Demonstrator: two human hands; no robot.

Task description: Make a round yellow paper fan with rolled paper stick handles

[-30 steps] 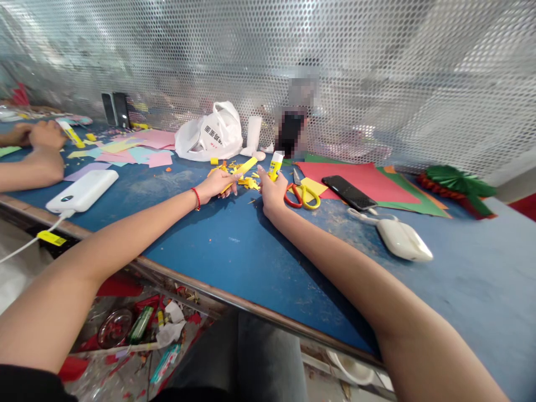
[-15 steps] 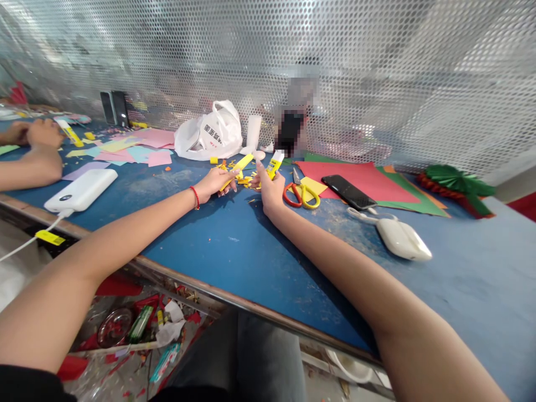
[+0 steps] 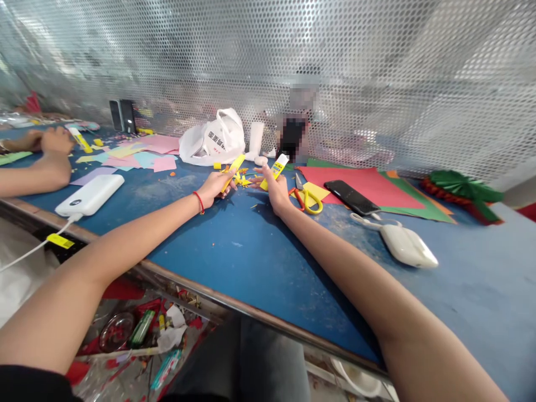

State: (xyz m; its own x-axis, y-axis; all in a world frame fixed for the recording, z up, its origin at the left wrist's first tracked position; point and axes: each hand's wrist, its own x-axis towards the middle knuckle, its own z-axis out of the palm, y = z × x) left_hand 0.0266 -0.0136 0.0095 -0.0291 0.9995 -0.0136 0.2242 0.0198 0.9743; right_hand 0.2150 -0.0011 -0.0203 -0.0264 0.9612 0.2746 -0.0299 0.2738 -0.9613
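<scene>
My left hand (image 3: 216,185) is closed on a folded yellow paper strip (image 3: 232,167) that points up and away from me. My right hand (image 3: 274,188) grips a yellow and white glue stick (image 3: 274,168), tilted with its white end up to the right. Both hands hover over the blue table (image 3: 234,245), close together, above a scatter of yellow paper scraps (image 3: 243,180). A red cord circles my left wrist. Red and yellow scissors (image 3: 309,199) lie just right of my right hand.
A black phone (image 3: 350,196) lies on red paper (image 3: 377,187) over green sheets. White chargers sit at right (image 3: 408,247) and left (image 3: 90,195). A white plastic bag (image 3: 215,142) stands behind. Another person's hands (image 3: 52,140) work over pastel papers (image 3: 134,156) at far left. A green paper fan (image 3: 463,187) lies far right.
The glue stick has tilted from nearly upright to leaning right, and my left hand has turned the yellow strip steeper. The view has shifted slightly to the left.
</scene>
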